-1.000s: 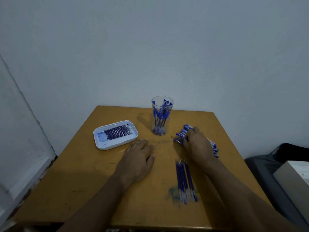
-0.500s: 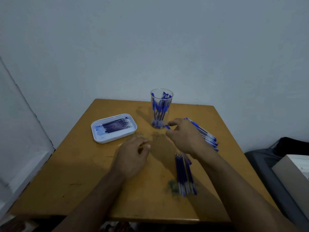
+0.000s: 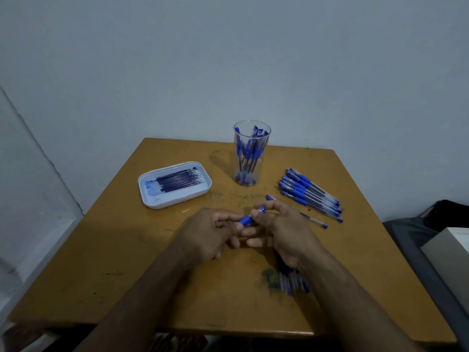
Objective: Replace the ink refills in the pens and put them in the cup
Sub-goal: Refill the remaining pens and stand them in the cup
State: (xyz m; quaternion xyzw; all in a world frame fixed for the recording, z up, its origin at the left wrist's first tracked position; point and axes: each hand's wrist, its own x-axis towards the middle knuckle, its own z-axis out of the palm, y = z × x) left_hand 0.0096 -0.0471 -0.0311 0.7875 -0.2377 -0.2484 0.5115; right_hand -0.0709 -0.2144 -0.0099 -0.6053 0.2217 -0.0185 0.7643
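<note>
Both hands meet over the middle of the counter (image 3: 101,250): the left hand (image 3: 208,235) and right hand (image 3: 281,232) each pinch 1 blue-gripped pen (image 3: 250,217) between fingertips (its barrel mostly hidden). The clear cup (image 3: 251,153), holding pens, stands near the far edge. A pile of pens (image 3: 308,193) lies toward the right edge; a white tray (image 3: 175,199) of refills (image 3: 177,179) sits toward the left edge.

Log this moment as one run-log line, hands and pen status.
left hand grips pen | right hand grips same pen | cup holds pens | refill swap not done
</note>
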